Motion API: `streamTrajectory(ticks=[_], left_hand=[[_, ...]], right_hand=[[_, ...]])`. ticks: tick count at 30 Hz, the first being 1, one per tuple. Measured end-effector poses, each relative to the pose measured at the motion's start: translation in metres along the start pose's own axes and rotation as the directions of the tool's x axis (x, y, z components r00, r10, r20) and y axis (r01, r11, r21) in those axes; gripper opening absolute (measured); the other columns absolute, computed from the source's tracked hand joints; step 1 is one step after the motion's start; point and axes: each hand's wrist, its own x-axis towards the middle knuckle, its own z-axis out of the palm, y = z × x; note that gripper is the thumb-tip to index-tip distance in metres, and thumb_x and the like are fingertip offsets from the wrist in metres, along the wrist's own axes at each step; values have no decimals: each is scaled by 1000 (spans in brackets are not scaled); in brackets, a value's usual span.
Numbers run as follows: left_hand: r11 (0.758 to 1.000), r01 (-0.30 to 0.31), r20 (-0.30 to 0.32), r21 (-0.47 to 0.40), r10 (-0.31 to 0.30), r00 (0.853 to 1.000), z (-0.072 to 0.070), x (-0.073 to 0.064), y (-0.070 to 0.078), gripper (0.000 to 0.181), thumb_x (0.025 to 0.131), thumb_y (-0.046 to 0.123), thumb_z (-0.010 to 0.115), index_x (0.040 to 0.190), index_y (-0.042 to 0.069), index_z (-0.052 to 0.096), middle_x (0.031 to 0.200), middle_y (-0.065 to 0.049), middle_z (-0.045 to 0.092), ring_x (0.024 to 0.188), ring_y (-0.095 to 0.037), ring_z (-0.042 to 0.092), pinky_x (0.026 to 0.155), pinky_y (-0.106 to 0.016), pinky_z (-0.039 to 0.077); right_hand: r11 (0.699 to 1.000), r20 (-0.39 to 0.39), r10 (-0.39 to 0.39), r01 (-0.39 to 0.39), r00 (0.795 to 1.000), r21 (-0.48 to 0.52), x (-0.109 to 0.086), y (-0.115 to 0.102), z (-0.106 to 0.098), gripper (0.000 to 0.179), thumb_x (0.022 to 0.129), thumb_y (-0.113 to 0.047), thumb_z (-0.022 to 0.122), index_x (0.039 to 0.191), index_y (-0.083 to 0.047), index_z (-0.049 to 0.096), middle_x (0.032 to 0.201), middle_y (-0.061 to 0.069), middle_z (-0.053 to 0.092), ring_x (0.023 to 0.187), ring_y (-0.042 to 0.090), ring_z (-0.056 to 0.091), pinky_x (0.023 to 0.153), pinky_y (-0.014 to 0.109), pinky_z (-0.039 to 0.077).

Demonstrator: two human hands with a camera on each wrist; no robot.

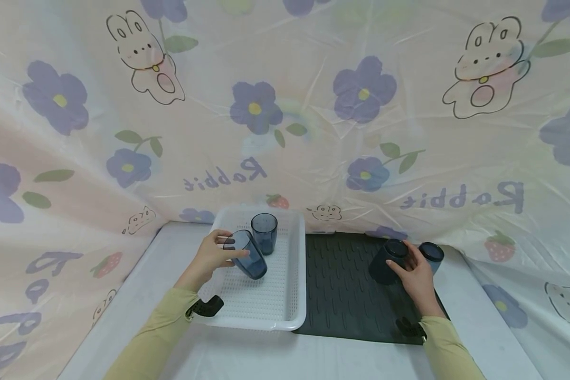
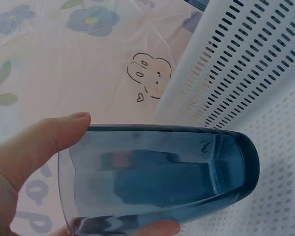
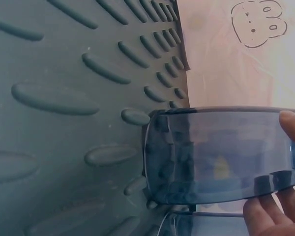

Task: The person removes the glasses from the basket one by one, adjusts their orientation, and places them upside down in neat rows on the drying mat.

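In the head view my left hand (image 1: 208,259) grips a blue-tinted drinking glass (image 1: 253,259) near its rim. The glass is tilted over a white perforated basket (image 1: 300,279), its thick base pointing down and to the right. A second blue glass (image 1: 264,235) stands in the basket, just behind it. My right hand (image 1: 419,279) holds another blue glass (image 1: 383,270) near its base; it is upside down, rim at the dark ridged mat (image 1: 337,301). Close beside it, on the right, is one more inverted glass (image 1: 432,254), partly hidden by my fingers.
A white table surface (image 1: 247,353) runs in front of the basket and mat. Patterned sheeting (image 1: 309,148) with flowers and rabbits rises behind and at both sides. The basket's right wall stands next to the mat's left edge.
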Motion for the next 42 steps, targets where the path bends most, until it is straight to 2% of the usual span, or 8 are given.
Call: streamTrajectory(ticks=[8, 16, 23, 36, 42], left_hand=[[997, -8, 2, -79, 8, 1000, 1, -2, -1, 80, 74, 11, 84, 137, 0, 37, 137, -23, 33, 101, -34, 59, 80, -42, 57], [988, -5, 2, -157, 5, 1000, 5, -4, 2, 78, 75, 10, 83, 137, 0, 36, 137, -23, 33, 91, -24, 63, 80, -45, 57], [973, -30, 4, -229, 32, 999, 9, -5, 0, 74, 74, 9, 84, 132, 0, 38, 129, -22, 38, 91, -27, 63, 77, -46, 58], [956, -54, 20, -290, 62, 998, 15, -7, 0, 71, 78, 7, 79, 133, -4, 35, 128, -25, 37, 91, -27, 61, 78, -48, 57], [945, -51, 28, -322, 63, 998, 20, -7, 3, 71, 79, 6, 78, 135, -1, 34, 127, -23, 38, 94, -29, 59, 79, -48, 57]], right_hand=[[1000, 6, -4, 4, 1000, -14, -1, 0, -2, 78, 85, -9, 74, 149, -5, 30, 148, 23, 33, 133, 43, 33, 107, 56, 32], [1000, 8, -5, 5, 1000, -6, -1, 2, -1, 77, 85, -9, 74, 149, -5, 31, 148, 24, 33, 133, 43, 33, 106, 56, 31], [1000, 14, 0, 0, 1000, 5, -2, 1, -1, 78, 85, -9, 74, 149, -6, 30, 148, 23, 33, 133, 43, 33, 107, 56, 31], [1000, 23, 0, -1, 1000, 20, -2, -2, 0, 78, 86, -11, 74, 149, -5, 29, 149, 23, 32, 134, 43, 31, 107, 56, 30], [1000, 20, -7, 7, 1000, 2, -1, -1, -1, 79, 86, -12, 74, 150, -6, 28, 150, 23, 30, 135, 43, 30, 107, 55, 30]])
